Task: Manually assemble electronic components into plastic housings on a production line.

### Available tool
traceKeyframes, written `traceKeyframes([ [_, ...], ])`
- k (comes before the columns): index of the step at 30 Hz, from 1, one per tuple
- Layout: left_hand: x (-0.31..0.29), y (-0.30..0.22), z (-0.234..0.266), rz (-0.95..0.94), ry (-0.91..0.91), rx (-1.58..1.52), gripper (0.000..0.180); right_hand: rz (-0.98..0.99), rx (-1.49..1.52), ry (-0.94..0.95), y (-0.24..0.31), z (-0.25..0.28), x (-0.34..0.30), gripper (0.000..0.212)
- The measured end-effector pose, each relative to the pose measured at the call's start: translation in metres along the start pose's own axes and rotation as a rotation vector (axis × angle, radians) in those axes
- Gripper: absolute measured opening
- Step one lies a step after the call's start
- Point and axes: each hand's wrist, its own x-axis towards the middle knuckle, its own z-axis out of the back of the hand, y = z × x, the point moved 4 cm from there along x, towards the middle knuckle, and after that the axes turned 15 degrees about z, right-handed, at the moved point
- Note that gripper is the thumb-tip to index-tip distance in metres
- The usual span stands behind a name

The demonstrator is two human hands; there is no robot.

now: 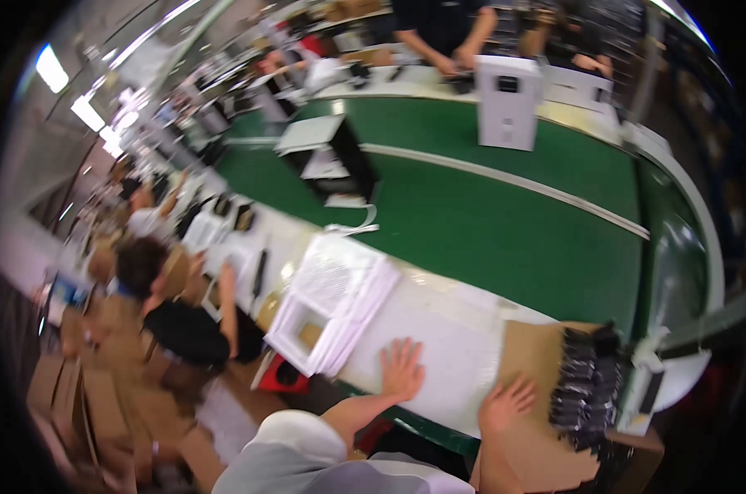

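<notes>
My left hand [403,370] lies flat with fingers spread on the white tabletop [451,342], holding nothing. Just left of it sits a stack of white plastic frames [332,300] with perforated panels and square openings. My right hand [508,403] also has its fingers apart and is empty; it rests by the left edge of a brown cardboard sheet [525,350]. On that sheet, to the right of the hand, lies a row of black plastic-wrapped parts [585,387], whose kind I cannot make out.
Beyond the table runs a green conveyor belt [472,222] carrying a black-and-white housing [332,160] with a white cable and a tall white box-shaped unit [507,103]. A co-worker [188,317] sits at left; others stand across the belt. Cardboard boxes [101,412] fill the lower left.
</notes>
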Motion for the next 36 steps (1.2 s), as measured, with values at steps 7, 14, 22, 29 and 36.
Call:
traceKeyframes([
  [7, -0.010, 0.016, 0.027, 0.047, -0.019, -0.072, 0.068, 0.044, -0.130, -0.122, 0.016, 0.009, -0.002, 0.061],
  [14, -0.007, 0.013, 0.030, 0.028, -0.012, -0.077, 0.069, 0.029, -0.166, -0.112, 0.017, 0.010, -0.004, 0.063],
  [22, -0.008, 0.013, 0.031, 0.025, -0.033, -0.073, 0.071, 0.008, -0.135, -0.077, 0.016, 0.008, -0.003, 0.065],
  [29, -0.011, 0.008, 0.037, 0.000, -0.070, -0.086, 0.070, 0.022, -0.134, -0.079, 0.012, 0.011, -0.006, 0.066],
  [36, -0.014, 0.013, 0.031, -0.009, -0.095, -0.074, 0.069, 0.048, -0.090, -0.094, 0.008, 0.009, -0.011, 0.066],
])
